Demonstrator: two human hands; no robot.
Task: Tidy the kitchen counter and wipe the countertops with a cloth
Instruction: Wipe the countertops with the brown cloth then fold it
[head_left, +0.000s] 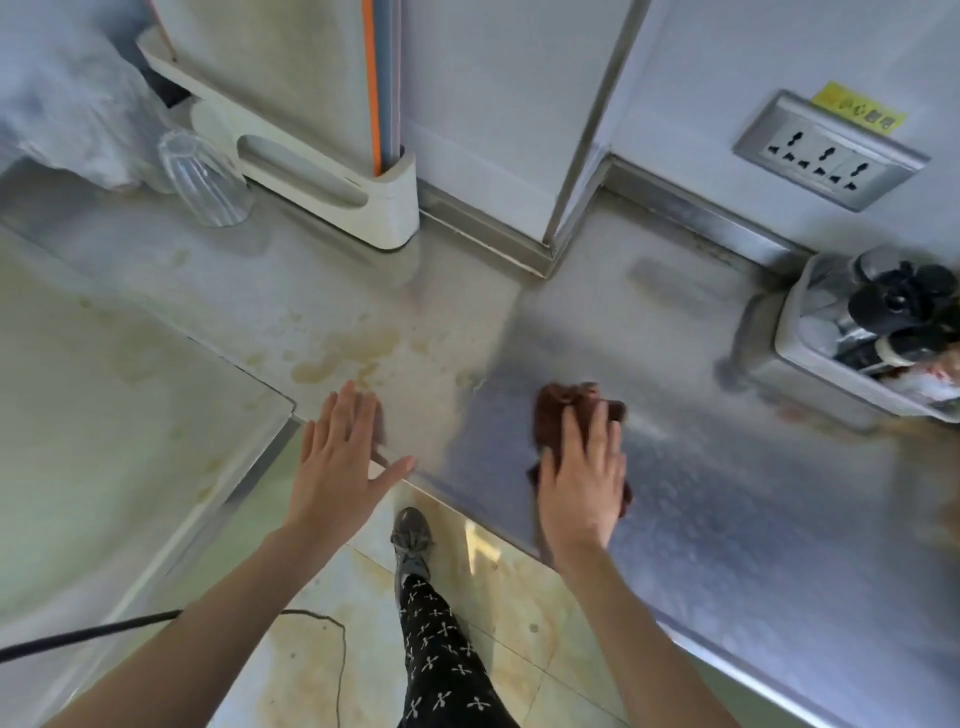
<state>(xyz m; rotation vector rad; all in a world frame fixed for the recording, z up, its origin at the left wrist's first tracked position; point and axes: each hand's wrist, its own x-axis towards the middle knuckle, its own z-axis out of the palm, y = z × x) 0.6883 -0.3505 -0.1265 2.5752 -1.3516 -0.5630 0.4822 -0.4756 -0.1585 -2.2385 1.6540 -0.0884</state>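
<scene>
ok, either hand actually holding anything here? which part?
The right hand presses flat on the middle of the brown cloth against the counter, not gripping it. The left hand holds nothing.

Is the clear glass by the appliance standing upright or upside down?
Upside down, it seems: the glass widens toward the countertop, narrow closed end on top. Motion blur leaves some doubt.

Both bare forearms reach forward from the bottom edge. The left hand (340, 462) lies flat, palm down, with straight fingers close together and the thumb spread out to the right. The right hand (582, 480) is also palm down, and its fingers press on a brown cloth (558, 415).
</scene>
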